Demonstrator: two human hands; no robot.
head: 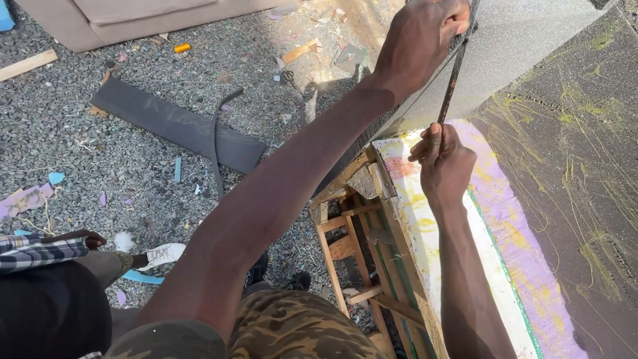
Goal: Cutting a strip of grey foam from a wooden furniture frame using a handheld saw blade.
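My left hand point(420, 41) is raised at the top of the head view, gripping the edge of a grey fabric sheet point(525, 40) that is pulled up off a wooden frame point(352, 246). My right hand point(444, 165) pinches the lower end of a thin dark rod-like tool point(454, 80) that runs up along the fabric edge toward my left hand. Under my right hand lies white and purple foam point(492, 219) smeared with yellow glue. To the right, dark fabric point(571, 173) carries yellow glue streaks.
The ground is grey gravel point(100, 159) littered with scraps. A dark strip point(176, 125) with a curved hose lies on it. A beige sofa base point(133, 20) stands at the top left. Another person's hand point(83, 237) and white shoe point(163, 254) are at lower left.
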